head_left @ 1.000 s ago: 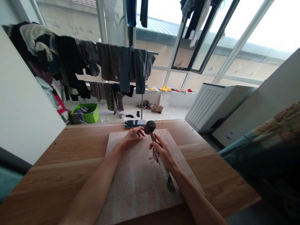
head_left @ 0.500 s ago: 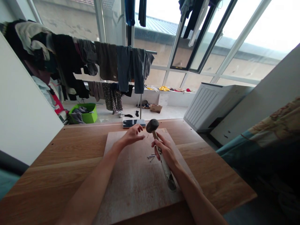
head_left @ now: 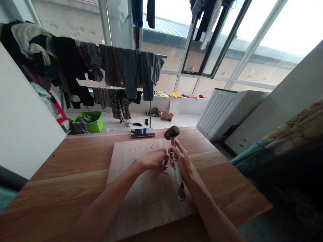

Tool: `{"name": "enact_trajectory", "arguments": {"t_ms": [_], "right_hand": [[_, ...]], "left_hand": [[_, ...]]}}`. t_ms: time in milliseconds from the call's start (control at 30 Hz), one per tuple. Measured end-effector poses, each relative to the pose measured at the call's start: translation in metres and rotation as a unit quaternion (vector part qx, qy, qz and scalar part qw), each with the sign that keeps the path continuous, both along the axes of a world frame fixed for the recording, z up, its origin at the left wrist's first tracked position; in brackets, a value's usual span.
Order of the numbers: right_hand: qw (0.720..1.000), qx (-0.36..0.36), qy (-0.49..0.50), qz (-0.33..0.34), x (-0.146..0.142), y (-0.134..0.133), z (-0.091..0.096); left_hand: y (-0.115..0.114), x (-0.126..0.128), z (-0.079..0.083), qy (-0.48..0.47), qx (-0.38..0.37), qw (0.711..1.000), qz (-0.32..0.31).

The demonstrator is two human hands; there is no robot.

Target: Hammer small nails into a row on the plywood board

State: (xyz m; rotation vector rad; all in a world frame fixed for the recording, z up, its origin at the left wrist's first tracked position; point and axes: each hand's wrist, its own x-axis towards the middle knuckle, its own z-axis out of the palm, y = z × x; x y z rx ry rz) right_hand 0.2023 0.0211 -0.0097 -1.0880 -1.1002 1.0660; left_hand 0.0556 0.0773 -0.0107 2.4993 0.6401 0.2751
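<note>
Board (head_left: 141, 198): lying flat on the wooden table (head_left: 63, 168).
Left hand (head_left: 151, 160): resting on the loose nails (head_left: 165, 172) at mid-board, fingers curling over them; a pinch cannot be told.
Right hand (head_left: 181, 160): clenching the handle, touching the left hand.
Hammer (head_left: 172, 132): tilting up, head hovering over the board's far part.
</note>
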Motion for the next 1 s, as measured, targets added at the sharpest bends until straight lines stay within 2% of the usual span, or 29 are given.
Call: {"name": "enact_trajectory", "arguments": {"t_ms": [200,400,567,633,800,1000], "right_hand": [[1.0,0.002,-0.006,0.001,0.0,0.0,-0.001],[1.0,0.002,-0.008,0.0,0.001,0.0,-0.001],[1.0,0.004,0.008,0.004,0.0,-0.001,0.001],[1.0,0.008,0.007,0.006,-0.001,-0.001,0.002],[1.0,0.0,0.007,0.008,-0.004,-0.002,0.002],[1.0,0.001,-0.002,0.014,-0.007,-0.002,0.001]], "left_hand": [[-0.005,-0.002,0.008,0.027,0.02,0.999,0.007],[0.0,-0.004,0.013,-0.027,0.022,0.999,0.005],[0.018,-0.031,0.024,-0.044,-0.04,0.995,0.082],[0.028,-0.047,0.026,-0.032,-0.041,0.991,0.124],[0.05,-0.074,0.013,-0.018,-0.006,0.976,0.219],[0.058,-0.077,-0.001,-0.001,0.047,0.971,0.234]]}}
